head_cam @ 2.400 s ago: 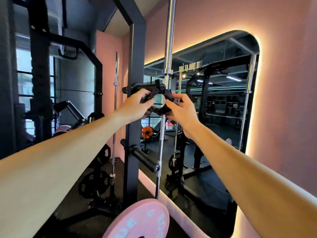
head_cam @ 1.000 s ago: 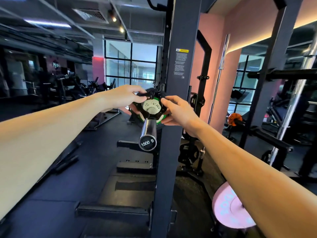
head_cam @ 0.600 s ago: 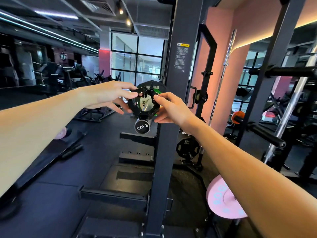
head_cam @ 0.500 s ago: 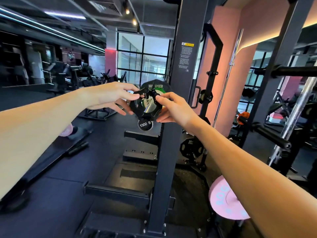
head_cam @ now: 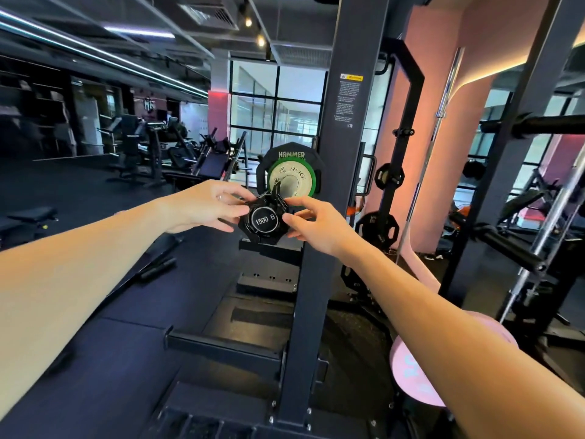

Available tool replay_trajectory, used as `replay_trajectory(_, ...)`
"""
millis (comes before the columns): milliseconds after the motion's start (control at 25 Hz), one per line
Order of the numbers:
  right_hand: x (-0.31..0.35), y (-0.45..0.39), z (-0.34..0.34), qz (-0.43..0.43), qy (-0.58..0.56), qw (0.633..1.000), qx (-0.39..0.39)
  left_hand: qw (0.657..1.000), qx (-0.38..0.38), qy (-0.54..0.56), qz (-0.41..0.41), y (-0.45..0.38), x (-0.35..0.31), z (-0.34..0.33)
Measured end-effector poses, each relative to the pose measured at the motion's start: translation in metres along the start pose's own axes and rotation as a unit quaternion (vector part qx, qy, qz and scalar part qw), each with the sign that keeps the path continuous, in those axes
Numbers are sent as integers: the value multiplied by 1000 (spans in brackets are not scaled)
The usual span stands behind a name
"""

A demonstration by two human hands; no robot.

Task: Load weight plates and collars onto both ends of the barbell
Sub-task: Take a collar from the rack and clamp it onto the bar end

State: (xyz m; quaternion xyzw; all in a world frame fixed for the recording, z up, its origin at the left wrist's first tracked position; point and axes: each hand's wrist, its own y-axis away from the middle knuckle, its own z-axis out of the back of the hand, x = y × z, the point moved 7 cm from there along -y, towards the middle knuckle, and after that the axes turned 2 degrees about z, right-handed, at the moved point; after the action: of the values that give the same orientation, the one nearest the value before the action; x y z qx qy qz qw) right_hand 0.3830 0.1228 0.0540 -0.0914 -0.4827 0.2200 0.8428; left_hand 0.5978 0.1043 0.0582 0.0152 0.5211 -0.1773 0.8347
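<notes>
Left hand [head_cam: 209, 207] and right hand [head_cam: 311, 221] both pinching the black collar [head_cam: 265, 220] from opposite sides, fingertips on its rim, levers standing up at its top. Collar ringed around the very end of the barbell sleeve [head_cam: 266, 220], end cap reading "1500 B" facing the camera, well forward of the green-rimmed plate [head_cam: 291, 180] and the larger black "HAMMER" plate [head_cam: 289, 153] behind it. All of this just left of the dark rack upright [head_cam: 329, 217], with a pink plate [head_cam: 414, 378] low on the right, near the right forearm.
</notes>
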Motion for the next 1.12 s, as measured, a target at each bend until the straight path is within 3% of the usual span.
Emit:
replay_trajectory(360, -44, -73, 11, -10, 40, 997, -63, 998, -29, 50, -25, -78, 25, 3)
replay_trajectory(800, -101, -170, 26, -95, 71, 984, -135, 995, 21, 68, -74, -219, 53, 18)
replay_trajectory(1120, -119, -217, 36, -104, 123, 978, -135, 998, 20, 37, -55, -268, 62, 28)
